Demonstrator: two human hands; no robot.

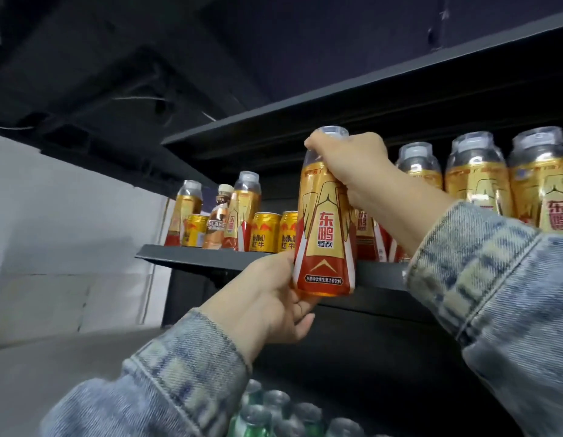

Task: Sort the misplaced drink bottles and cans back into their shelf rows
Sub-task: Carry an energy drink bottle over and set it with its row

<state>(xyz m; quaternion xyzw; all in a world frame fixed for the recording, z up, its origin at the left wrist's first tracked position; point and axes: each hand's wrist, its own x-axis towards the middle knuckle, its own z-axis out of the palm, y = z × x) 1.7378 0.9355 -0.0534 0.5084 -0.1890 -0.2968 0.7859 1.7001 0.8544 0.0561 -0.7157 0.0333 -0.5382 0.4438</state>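
Note:
A gold and red energy drink bottle [324,234] with a clear cap hangs just in front of the dark shelf's front edge [378,274]. My right hand [352,167] grips its neck and shoulder from the right. My left hand [274,298] holds its base from below and the left. On the shelf stand matching gold bottles [477,181] at the right, and at the left a mix: gold Red Bull cans [266,231], more gold bottles [242,209] and a different orange bottle [218,222].
Another dark shelf board [368,99] hangs close above the bottle tops. Green capped bottles [274,414] stand on a lower level below my arms. A pale wall [69,231] is at the left.

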